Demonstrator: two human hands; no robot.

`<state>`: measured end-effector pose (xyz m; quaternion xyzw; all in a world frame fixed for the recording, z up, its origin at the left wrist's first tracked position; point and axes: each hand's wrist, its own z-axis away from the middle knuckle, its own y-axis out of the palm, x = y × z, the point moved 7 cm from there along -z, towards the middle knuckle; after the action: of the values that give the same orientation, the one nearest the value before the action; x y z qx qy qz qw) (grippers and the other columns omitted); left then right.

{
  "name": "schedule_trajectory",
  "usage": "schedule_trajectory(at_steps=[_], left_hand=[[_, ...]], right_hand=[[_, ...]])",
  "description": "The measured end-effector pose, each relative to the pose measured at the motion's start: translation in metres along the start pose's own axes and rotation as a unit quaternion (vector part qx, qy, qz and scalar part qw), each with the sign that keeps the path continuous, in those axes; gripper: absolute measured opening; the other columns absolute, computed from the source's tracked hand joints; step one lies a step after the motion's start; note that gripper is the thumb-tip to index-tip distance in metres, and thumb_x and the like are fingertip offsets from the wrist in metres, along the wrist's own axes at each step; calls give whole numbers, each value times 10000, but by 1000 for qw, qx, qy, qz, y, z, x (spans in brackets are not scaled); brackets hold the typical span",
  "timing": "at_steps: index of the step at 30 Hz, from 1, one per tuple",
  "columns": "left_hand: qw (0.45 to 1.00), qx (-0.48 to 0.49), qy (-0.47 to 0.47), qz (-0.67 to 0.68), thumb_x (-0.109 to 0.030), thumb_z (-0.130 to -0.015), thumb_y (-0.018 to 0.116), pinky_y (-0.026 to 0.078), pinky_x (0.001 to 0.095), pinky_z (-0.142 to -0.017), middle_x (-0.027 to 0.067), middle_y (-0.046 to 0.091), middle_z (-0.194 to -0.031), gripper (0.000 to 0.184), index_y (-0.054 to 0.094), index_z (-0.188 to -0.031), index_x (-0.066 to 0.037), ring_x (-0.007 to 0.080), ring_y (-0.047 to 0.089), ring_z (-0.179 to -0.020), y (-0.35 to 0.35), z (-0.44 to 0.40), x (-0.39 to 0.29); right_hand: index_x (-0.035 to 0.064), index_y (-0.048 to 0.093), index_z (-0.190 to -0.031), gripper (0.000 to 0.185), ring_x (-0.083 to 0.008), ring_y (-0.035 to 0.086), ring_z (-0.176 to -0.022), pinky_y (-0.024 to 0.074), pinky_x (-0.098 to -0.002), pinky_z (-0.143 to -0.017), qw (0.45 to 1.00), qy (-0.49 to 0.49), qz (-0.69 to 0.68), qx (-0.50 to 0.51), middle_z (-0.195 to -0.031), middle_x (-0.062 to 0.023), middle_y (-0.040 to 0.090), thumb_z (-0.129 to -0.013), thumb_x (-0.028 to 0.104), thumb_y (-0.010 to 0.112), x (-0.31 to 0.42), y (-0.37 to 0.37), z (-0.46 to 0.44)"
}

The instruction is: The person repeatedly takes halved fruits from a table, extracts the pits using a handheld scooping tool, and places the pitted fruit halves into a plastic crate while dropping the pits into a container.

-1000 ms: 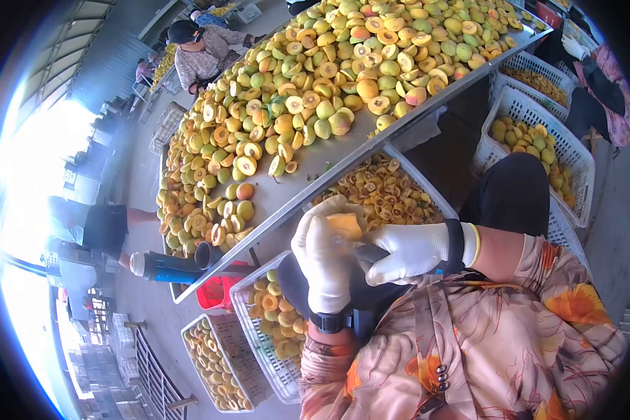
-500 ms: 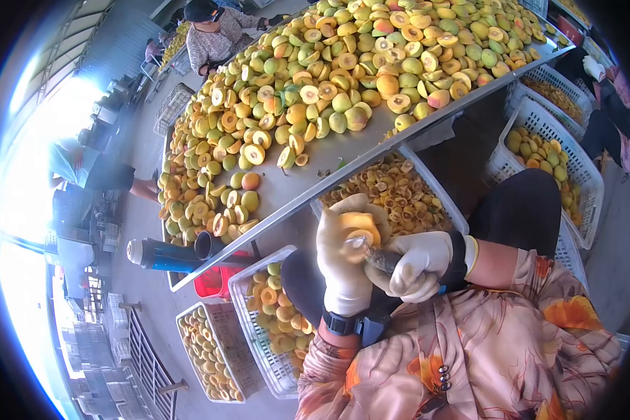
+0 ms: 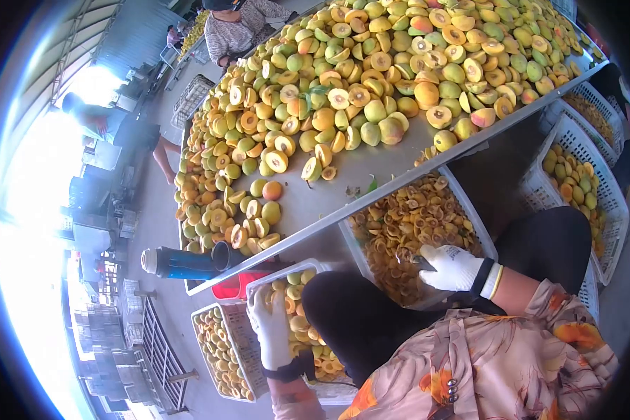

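Note:
My left hand (image 3: 269,325), in a white glove, is over the left edge of a white crate (image 3: 313,266) of yellow-orange fruit halves (image 3: 297,323). Its fingers are bent and apart, close to the fruit; whether a piece still touches the palm is hard to see. Gloved as well, my right hand (image 3: 455,268) is closed around a short coring tool (image 3: 421,262) with a dark handle. The tool points left above a crate (image 3: 469,203) full of brown-yellow cut-out fruit scraps (image 3: 413,224).
A metal table (image 3: 399,150) carries a big heap of halved fruit (image 3: 371,63). A blue flask (image 3: 178,262) and a dark cup (image 3: 225,256) stand at its near corner. More crates of fruit (image 3: 574,175) sit at right. A co-worker (image 3: 236,31) is across the table.
My left hand has moved from in front of my body, where it held a fruit half, down-left to the crate. My right hand has moved right with the tool, away from the fruit.

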<state>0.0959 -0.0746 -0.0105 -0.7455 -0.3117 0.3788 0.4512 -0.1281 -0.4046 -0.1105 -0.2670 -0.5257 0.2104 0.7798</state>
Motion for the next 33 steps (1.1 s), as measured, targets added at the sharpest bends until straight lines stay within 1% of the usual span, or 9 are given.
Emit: schedule_trajectory(at_steps=[4,9,14,20,22,24,28,32,33], left_hand=[[988,35,-18,146,-213,-901,707,533,421,-870,191,696,-1082,418,659,-1251,10,318,690,-952,44,-110,-64],[986,86,-11,141,-230,-872,753,548,368,-819,177,721,-1018,546,608,-1309,64,280,701,-885,150,-225,-87],[931,255,-47,256,-264,-837,811,547,289,-688,163,727,-1023,626,596,-1303,93,177,679,-805,190,-237,-126],[858,306,-125,394,-268,-870,764,493,245,-575,74,695,-852,460,624,-1179,44,128,616,-640,196,-216,-124],[822,270,-117,488,-308,-941,672,419,249,-462,51,640,-776,314,629,-1060,-20,126,589,-562,174,-192,-137],[768,239,-155,574,-300,-952,656,476,269,-549,100,677,-872,342,622,-1111,1,161,630,-634,146,-156,-156],[667,216,-138,700,-224,-967,635,533,335,-835,171,693,-1106,339,592,-1195,24,235,669,-938,111,-80,-198],[709,170,-112,675,-164,-981,624,501,300,-891,114,672,-1110,273,574,-1199,-7,168,623,-965,84,-18,-229],[729,153,-95,661,-174,-984,625,500,300,-891,110,670,-1122,283,567,-1209,-11,165,621,-973,79,-8,-232]], right_hand=[[6,575,-1096,324,-452,695,-867,527,-561,-797,998,18,44,34,-888,-269,704,-926,281,561,-3,0,-10],[5,572,-1108,381,-461,689,-896,526,-556,-823,998,30,0,62,-942,-283,704,-919,336,577,-10,0,-11],[12,573,-1120,392,-468,683,-896,523,-559,-822,997,38,-18,57,-946,-281,703,-933,357,565,-14,-1,-13],[6,574,-1156,400,-463,684,-887,533,-526,-782,993,-35,-106,-44,-941,-277,700,-916,319,638,-3,-18,-14],[-14,565,-1034,330,-337,714,-781,539,-416,-705,972,-38,-189,-134,-845,-196,686,-871,207,746,12,-44,-10],[14,577,-1036,289,-201,674,-697,531,-363,-671,928,-109,-285,-213,-788,-74,638,-857,124,776,19,-56,-14],[77,560,-948,214,-58,575,-726,499,-259,-658,825,-20,-546,-141,-809,17,582,-889,80,765,53,-67,-14],[1,602,-1046,317,-143,652,-839,536,-328,-737,869,-146,-347,-322,-873,-36,649,-859,146,813,78,-80,10],[-5,606,-1058,336,-153,658,-856,538,-335,-753,877,-111,-346,-314,-897,-53,664,-854,160,817,74,-74,14]])
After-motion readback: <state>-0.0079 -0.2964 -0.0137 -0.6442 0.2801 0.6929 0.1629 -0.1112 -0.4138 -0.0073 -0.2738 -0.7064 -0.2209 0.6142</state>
